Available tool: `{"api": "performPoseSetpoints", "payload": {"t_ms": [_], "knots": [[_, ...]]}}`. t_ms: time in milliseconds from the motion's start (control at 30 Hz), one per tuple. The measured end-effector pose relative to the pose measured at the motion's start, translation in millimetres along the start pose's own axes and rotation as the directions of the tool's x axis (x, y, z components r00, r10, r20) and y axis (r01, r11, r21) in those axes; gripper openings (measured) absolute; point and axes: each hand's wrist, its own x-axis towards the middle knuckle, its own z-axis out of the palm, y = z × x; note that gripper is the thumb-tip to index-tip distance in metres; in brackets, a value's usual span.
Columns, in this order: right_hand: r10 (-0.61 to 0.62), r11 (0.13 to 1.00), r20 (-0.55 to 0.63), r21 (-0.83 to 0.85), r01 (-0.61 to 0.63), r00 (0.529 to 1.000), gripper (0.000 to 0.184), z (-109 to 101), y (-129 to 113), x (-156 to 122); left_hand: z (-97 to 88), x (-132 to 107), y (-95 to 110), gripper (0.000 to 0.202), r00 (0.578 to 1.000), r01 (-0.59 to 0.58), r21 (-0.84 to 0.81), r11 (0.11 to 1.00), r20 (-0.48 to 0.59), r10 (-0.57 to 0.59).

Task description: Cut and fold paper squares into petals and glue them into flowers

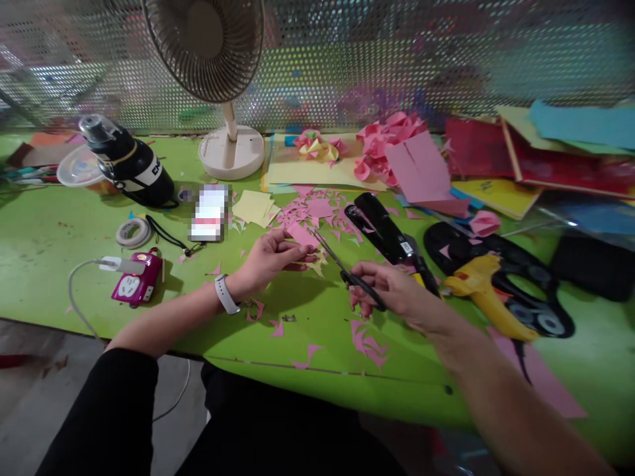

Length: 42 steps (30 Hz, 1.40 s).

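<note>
My left hand (pixel 270 259) pinches a small pink paper piece (pixel 301 235) above the green table (pixel 59 231). A white watch sits on that wrist. My right hand (pixel 391 294) grips black-handled scissors (pixel 342 268); the blades point up-left and reach the pink piece. Pink paper scraps (pixel 367 344) lie on the table below and between both hands.
A black stapler (pixel 384 231), a yellow glue gun (pixel 483 291) and large black scissors (pixel 526 291) lie to the right. Behind them are pink paper flowers (pixel 387 142) and coloured paper sheets (pixel 560 152). A fan (pixel 218 86), black bottle (pixel 129 162), tape roll (pixel 133 233) and pink charging device (pixel 137 281) stand left.
</note>
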Motion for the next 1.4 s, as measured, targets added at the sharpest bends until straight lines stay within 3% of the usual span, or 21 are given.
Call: {"api": "performPoseSetpoints", "payload": {"t_ms": [267, 667, 1400], "knots": [[-0.031, 0.998, 0.047, -0.045, 0.033, 0.998, 0.049, -4, 12, 2, 0.0, -1, 0, 0.034, 0.999, 0.002, 0.06, 0.998, 0.04, -0.004], [-0.065, 0.988, 0.035, -0.136, 0.069, 0.997, 0.045, 5, 4, 1, -3.6, 0, -1, 0.032, 0.992, -0.015, 0.051, 0.999, 0.122, 0.009], [-0.045, 0.975, -0.03, -0.218, 0.037, 0.999, 0.05, 13, -5, -2, -3.2, -1, -1, 0.035, 0.992, 0.014, 0.058, 0.998, 0.124, -0.021]]}}
